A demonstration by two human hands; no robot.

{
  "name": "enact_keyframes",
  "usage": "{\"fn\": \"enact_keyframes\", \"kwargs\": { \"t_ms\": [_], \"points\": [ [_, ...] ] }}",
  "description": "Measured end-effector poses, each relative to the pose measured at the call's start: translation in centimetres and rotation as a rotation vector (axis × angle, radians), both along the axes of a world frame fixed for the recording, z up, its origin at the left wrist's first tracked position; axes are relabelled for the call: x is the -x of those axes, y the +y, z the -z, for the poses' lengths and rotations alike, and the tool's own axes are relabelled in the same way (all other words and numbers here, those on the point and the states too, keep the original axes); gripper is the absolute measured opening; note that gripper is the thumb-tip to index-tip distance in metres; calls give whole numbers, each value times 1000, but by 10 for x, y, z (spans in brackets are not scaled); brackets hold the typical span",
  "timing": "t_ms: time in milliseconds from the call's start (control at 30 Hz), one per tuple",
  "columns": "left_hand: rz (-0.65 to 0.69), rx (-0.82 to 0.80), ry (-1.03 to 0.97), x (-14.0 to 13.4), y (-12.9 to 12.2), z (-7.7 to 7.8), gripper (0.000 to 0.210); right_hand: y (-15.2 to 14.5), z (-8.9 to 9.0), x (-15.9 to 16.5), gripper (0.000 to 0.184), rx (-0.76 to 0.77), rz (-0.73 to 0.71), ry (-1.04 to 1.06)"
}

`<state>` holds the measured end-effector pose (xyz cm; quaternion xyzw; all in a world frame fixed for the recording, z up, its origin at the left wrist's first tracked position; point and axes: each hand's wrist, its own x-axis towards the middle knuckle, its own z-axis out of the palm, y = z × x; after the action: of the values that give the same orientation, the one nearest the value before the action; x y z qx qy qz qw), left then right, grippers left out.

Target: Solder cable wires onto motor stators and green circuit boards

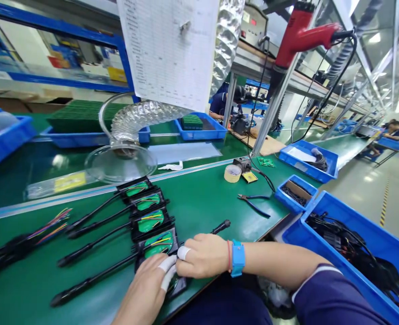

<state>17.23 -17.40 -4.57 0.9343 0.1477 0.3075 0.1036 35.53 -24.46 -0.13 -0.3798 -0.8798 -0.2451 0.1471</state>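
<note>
My left hand (148, 284), with white finger covers, is closed on the nearest black plastic housing (182, 285), which it largely hides. My right hand (204, 256) meets it there, fingers pinched on a black cable whose connector end (221, 226) sticks out beyond the knuckles. Exactly where the fingertips grip is hidden. Just past my hands, several open black housings stand in a row, each with a green circuit board (159, 243), coloured wires and a black cable (94, 275) running left. Another bundle of cables (20, 246) with bare coloured wire ends lies at the left.
Right of the row lie cutting pliers (255, 205) and a tape roll (232, 173). Blue bins (324, 221) with black cables line the right edge. A fume hose with a clear hood (121, 162) stands behind the housings. A red heat gun (294, 36) hangs at upper right.
</note>
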Motion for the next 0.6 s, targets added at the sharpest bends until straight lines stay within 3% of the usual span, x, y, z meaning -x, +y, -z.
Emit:
{"fn": "enact_keyframes", "kwargs": {
  "t_ms": [133,233,333,500,600],
  "points": [
    [5,25,8,-2,1,0,25,7,5,-6,22,5,-49,-42],
    [-11,59,19,-2,0,0,23,5,2,-7,25,123,2,-69],
    [-22,74,28,-2,-2,-2,23,-1,-7,0,32,339,135,-45],
    [-10,85,76,-4,-5,-4,24,3,-19,13,44,860,534,279],
    [-20,81,118,-6,-6,-6,24,10,-20,11,41,998,545,366]
  ]
}}
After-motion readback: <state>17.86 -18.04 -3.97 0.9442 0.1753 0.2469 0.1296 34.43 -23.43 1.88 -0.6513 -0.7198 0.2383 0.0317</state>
